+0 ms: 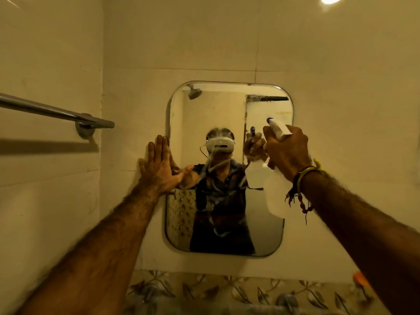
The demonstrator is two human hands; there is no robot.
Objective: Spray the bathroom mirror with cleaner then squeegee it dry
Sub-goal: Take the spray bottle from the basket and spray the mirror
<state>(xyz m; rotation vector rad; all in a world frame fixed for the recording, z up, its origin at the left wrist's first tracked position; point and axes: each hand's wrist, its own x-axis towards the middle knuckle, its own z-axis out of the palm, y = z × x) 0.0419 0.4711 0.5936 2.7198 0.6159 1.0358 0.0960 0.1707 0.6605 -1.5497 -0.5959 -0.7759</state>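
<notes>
Right hand (pixel 287 151) grips translucent spray bottle (pixel 275 194).

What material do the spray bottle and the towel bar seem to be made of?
Spray bottle: probably translucent whitish plastic, since light passes through its body below the right hand. Towel bar: likely polished metal, given its shiny grey reflective surface.

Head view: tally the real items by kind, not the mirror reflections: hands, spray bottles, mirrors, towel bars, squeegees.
Hands: 2, the left hand flat at the mirror's left edge, the right hand gripping the bottle
Spray bottles: 1, the spray bottle
Mirrors: 1, the mirror
Towel bars: 1, the towel bar
Squeegees: 0 in view
Total: 5
</notes>
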